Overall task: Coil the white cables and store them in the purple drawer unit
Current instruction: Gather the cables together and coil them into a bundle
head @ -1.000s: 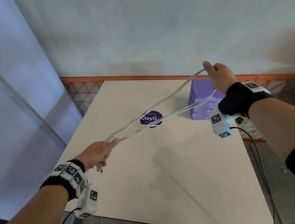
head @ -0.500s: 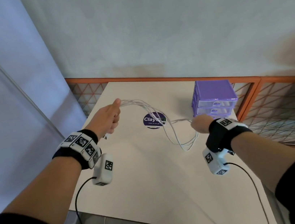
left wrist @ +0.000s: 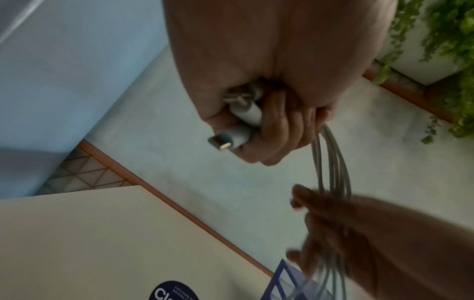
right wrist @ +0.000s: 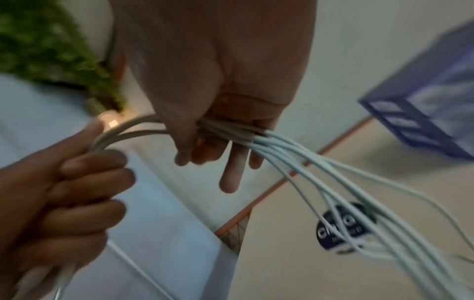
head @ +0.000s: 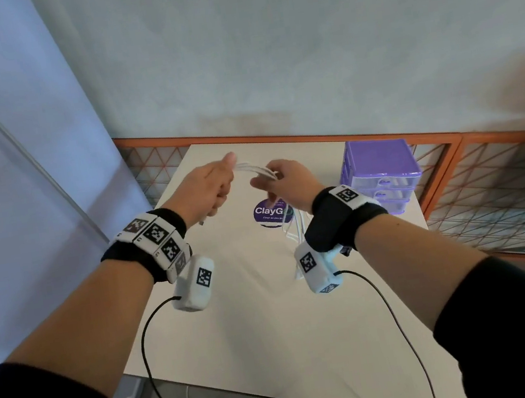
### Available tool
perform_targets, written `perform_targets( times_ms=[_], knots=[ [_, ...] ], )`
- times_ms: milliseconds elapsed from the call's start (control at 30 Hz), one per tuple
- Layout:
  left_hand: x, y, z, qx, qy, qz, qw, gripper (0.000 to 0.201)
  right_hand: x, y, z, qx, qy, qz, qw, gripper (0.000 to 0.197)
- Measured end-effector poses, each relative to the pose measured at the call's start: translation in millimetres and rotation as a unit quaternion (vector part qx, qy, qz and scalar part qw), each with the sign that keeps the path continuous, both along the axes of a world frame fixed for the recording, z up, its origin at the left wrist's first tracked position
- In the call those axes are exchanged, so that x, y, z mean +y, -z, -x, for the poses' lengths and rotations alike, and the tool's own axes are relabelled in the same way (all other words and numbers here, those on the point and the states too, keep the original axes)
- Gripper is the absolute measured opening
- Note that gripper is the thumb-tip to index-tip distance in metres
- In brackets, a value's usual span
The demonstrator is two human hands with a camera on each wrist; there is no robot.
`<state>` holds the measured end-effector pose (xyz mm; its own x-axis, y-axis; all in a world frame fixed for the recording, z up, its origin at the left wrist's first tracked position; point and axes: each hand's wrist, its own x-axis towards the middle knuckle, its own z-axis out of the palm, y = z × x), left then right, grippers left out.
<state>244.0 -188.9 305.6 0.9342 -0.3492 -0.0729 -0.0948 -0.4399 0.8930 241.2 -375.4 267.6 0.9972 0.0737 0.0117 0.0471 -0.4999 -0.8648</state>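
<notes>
- Left hand (head: 210,186), black wristband with square-patterned marker blocks; fingers (left wrist: 279,130) curled tight round the gathered ends of the thin white cables (right wrist: 295,150); two white plug housings (left wrist: 242,121), one with a metal tip, stick out of the fist in the left wrist view
- Right hand (head: 289,183), black wristband, just beside the left hand and above the table; thumb and fingers (right wrist: 231,174) closed narrowly over the same bundle, several strands passing through the grip
- Thin white cables; a short bundle runs between the two hands; past the right hand the strands fan out and hang in loose loops toward the tabletop, over the sticker
- Pale beige square table (head: 255,328); both hands held above its far half
- Round dark purple sticker with white lettering (head: 268,213), flat on the table, below the hands
- Purple plastic drawer unit with clear drawer fronts (head: 381,168); upright at the far right corner of the table, drawers closed, apart from the cables
- Orange-framed wire mesh panel (head: 489,187); behind and right of the table
</notes>
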Motion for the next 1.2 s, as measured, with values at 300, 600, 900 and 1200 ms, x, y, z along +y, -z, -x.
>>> perform_targets(
  times_ms=[300, 600, 900, 1200],
  knots=[
    [25.6, 20.7, -14.7, 0.06, -0.064, 0.078, 0.993, 0.053, -12.1, 23.0, 3.7, 0.152, 0.18, -0.175, 0.956, 0.049],
    [-8.6, 37.9, 6.7, 0.136, 0.075, -0.004, 0.988, 0.087, 2.4, -26.3, -15.8, 0.097, 0.23, -0.58, 0.775, 0.022],
    [-28.7, 27.9, 0.7, 0.163, 0.106, -0.035, 0.98, 0.03, -1.0, -36.0, -14.6, 0.113, 0.231, -0.7, 0.666, 0.034],
    [-40.2, 23.5, 1.4, 0.186, 0.117, -0.072, 0.973, 0.035, -28.5, -42.1, -14.6, 0.131, 0.23, -0.632, 0.728, 0.028]
  ],
)
